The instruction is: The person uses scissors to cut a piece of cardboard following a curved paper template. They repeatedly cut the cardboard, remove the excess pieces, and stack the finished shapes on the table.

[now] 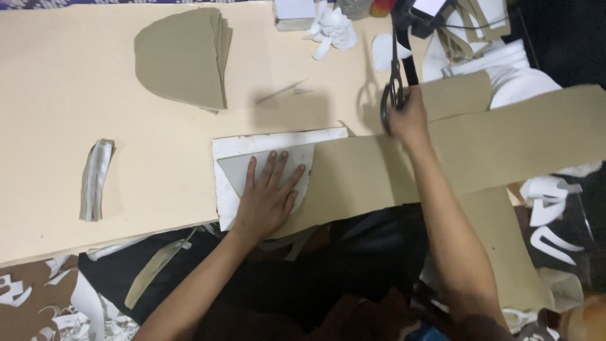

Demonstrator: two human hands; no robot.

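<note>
- Tan cloth [505, 142] lies in a long strip across the right side of the table [57, 82], and its left end covers part of a white sheet.
- The white sheet [252, 144] lies flat near the front edge of the table, in the middle.
- A grey pattern piece [243, 170] with one rounded side sits on top of the white sheet.
- The left hand [268, 199] lies flat on the grey pattern piece. Its fingers are spread out and press down on it.
- The right hand [409, 117] is over the top edge of the tan cloth strip, well apart from the left hand.
- The right hand holds black scissors [394, 76]. Its fingers are curled through the handles and closed around them.
- The scissor blades point away from the person, toward the back of the table. The blades look closed or nearly closed.
- A pile of tan cut pieces [180, 57], each with a round edge, sits at the back left of the table.
- A small stack of thin grey strips [96, 180] lies at the left side of the table.
- White scraps [331, 28] lie at the back of the table, near the scissor tips.
- More white curved scraps [546, 202] lie off the right edge of the table.
</note>
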